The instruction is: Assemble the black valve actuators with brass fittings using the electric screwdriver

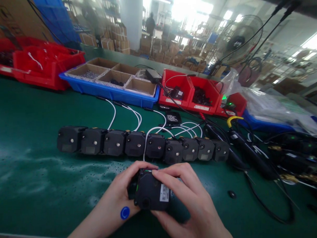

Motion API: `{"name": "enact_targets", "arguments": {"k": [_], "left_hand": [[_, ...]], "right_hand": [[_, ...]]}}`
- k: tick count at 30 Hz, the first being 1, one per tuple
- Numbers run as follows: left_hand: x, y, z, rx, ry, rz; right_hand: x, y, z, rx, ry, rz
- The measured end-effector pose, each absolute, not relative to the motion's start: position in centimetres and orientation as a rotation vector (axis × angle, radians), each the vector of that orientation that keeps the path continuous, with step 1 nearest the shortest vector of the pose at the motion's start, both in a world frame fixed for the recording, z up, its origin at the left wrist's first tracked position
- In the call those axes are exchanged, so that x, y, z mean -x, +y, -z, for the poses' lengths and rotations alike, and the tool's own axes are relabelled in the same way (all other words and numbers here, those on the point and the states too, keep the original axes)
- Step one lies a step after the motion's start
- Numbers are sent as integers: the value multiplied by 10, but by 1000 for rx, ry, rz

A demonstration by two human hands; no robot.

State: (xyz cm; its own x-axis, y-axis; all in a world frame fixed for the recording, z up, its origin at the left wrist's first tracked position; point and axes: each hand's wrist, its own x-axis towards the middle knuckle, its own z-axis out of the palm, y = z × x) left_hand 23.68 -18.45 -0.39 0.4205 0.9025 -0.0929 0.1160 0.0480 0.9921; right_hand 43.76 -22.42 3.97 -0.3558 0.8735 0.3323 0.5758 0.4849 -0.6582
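Left hand [122, 188], right hand [189, 197]: fingers wrapped round box [150, 192]. Probably stiff, light, smooth-cased; best held by side edges, off label [164, 193]

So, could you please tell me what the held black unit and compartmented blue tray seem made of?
Black unit: probably matte plastic, given its dull dark surface, though coated metal is possible. Compartmented blue tray: likely smooth plastic, from its even colour.
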Motion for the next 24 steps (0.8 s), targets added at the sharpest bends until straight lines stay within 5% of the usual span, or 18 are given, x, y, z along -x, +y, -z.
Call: {"name": "enact_targets", "arguments": {"k": [24], "left_hand": [[-237, -183, -8, -1355, 1022, -705]], "right_hand": [[-439, -222, -40, 1232, -2043, -638]]}}
